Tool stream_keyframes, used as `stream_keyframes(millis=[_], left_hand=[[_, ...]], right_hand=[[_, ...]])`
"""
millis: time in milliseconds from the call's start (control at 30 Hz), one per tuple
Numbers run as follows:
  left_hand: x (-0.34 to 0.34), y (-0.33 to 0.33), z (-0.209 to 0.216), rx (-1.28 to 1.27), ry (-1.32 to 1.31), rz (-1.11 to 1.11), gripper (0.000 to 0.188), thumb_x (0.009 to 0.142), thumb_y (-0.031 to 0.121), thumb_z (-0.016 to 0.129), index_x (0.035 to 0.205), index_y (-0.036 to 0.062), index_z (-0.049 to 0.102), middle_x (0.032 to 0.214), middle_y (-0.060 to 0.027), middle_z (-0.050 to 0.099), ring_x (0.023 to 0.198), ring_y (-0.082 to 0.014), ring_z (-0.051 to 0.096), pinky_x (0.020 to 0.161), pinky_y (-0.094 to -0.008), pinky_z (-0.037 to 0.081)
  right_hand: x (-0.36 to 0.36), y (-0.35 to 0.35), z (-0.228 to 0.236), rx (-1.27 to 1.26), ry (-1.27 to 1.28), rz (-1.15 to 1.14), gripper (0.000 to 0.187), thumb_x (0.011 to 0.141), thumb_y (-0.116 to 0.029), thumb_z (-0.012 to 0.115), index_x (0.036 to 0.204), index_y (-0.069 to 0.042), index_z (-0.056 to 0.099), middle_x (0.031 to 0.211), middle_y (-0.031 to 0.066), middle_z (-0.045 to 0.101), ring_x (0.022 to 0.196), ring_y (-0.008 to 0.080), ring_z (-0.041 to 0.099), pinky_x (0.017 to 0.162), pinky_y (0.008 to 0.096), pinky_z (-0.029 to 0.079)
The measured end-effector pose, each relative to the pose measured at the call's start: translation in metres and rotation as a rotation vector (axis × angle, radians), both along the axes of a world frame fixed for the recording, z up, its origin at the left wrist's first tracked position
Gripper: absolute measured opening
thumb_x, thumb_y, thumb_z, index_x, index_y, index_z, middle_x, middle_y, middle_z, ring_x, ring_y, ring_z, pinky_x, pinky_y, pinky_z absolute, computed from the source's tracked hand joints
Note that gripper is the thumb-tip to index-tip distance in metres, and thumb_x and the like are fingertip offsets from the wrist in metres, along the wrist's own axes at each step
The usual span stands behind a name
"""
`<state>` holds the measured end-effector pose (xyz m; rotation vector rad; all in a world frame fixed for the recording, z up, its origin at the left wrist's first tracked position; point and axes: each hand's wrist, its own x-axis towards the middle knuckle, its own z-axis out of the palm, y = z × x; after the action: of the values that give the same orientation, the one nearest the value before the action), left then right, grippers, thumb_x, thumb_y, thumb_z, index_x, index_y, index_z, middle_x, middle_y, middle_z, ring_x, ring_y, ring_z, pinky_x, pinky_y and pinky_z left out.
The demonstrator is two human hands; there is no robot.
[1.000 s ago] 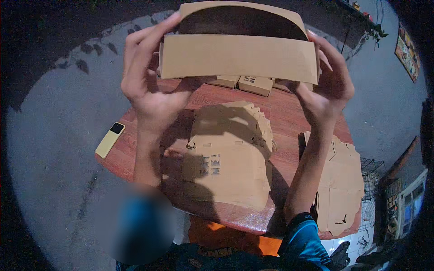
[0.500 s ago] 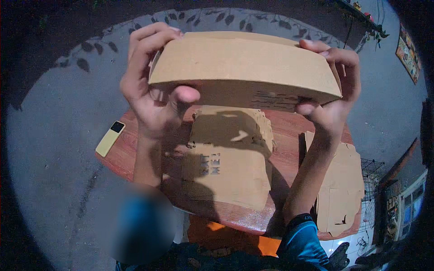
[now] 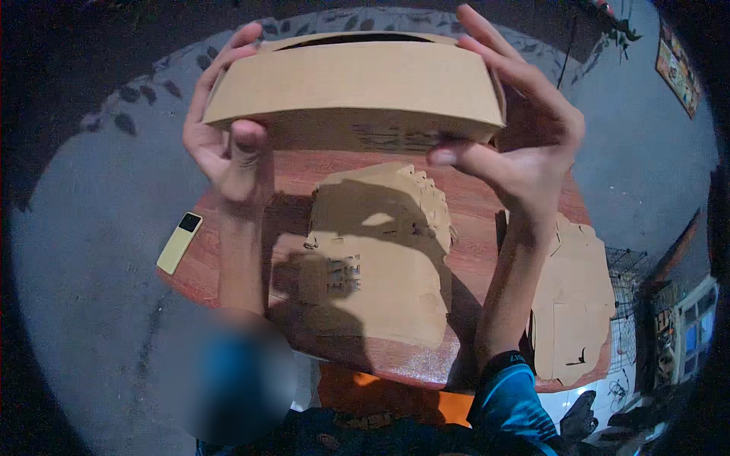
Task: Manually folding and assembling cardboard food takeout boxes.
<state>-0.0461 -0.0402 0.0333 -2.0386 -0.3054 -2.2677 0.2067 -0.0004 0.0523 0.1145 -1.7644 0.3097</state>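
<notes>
A brown cardboard box [image 3: 350, 80] is raised over the table, its long side wall facing me and its underside partly in shadow. A dark gap shows along its top edge. My left hand [image 3: 236, 167] grips the left end, thumb below and fingers up at the top corner. At the right end, my right hand [image 3: 536, 129] holds the box with its thumb under the lower edge; some of its fingers stretch out past the top corner. Below lies a stack of flat cardboard blanks [image 3: 388, 304] with dark lettering and notched edges, crossed by shadows.
A second pile of flat cardboard [image 3: 574, 304] lies on the right of the reddish wooden table [image 3: 475, 194]. On the table's left edge is a yellow phone [image 3: 179, 247]. A black wire rack [image 3: 623, 289] stands beyond the right side, and something orange [image 3: 452, 406] shows below the front edge.
Both hands have carried the box left and slightly up. A dark gap now shows at its top. The right hand's fingers have straightened upward, and its thumb lies further along the underside.
</notes>
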Motion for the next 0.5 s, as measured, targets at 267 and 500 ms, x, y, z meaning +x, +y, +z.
stream_keyframes(millis=[267, 500], left_hand=[[0.003, -0.005, -0.002, -0.010, 0.019, 0.042, 0.085, 0.079, 0.059, 0.072, 0.129, -0.0075, 0.052, 0.140, -0.0224, 0.049, 0.128, -0.0277, 0.049, 0.109, -0.0409, 0.038], [0.009, -0.007, -0.003, -0.013, 0.000, -0.034, 0.083, 0.081, 0.058, 0.071, 0.128, -0.0076, 0.052, 0.141, -0.0270, 0.045, 0.128, -0.0296, 0.049, 0.109, -0.0412, 0.037]], right_hand=[[-0.010, 0.008, 0.002, -0.064, 0.036, 0.282, 0.067, 0.058, 0.004, 0.089, 0.120, 0.006, 0.064, 0.135, 0.0224, 0.055, 0.123, 0.0259, 0.056, 0.106, 0.0382, 0.045], [0.002, 0.017, -0.005, 0.034, -0.033, 0.174, 0.074, 0.052, -0.012, 0.092, 0.117, 0.005, 0.061, 0.130, 0.0212, 0.058, 0.123, 0.0268, 0.054, 0.106, 0.0387, 0.042]])
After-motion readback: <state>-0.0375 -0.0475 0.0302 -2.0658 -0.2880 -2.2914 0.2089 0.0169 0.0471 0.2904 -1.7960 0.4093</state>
